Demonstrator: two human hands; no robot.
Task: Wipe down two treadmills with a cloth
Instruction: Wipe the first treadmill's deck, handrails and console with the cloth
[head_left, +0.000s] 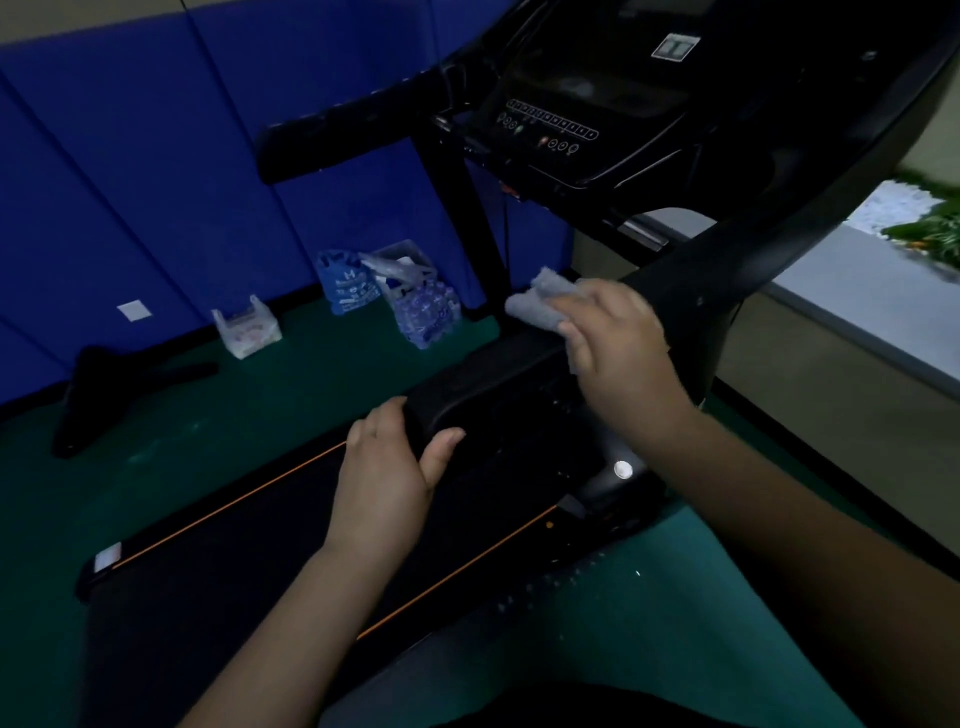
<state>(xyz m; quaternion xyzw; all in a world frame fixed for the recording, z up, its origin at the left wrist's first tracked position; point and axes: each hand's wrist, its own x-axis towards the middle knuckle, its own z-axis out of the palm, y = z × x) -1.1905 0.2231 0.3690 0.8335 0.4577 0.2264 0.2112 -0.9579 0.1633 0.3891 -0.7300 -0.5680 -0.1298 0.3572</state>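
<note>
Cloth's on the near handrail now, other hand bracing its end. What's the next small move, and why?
Probably slide the right hand with the grey cloth down the handrail toward the left hand: the cloth sits at the upper part, and the stretch between the hands looks unwiped.

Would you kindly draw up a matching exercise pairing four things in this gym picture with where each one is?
Things:
1. grey cloth
2. left hand
3. blue bag
4. control buttons

Places:
A. on the green floor by the blue wall
B. on the treadmill console
C. under the right hand, on the side rail
D. gripping the end of the near handrail

Pairs: 1-C, 2-D, 3-A, 4-B
</note>
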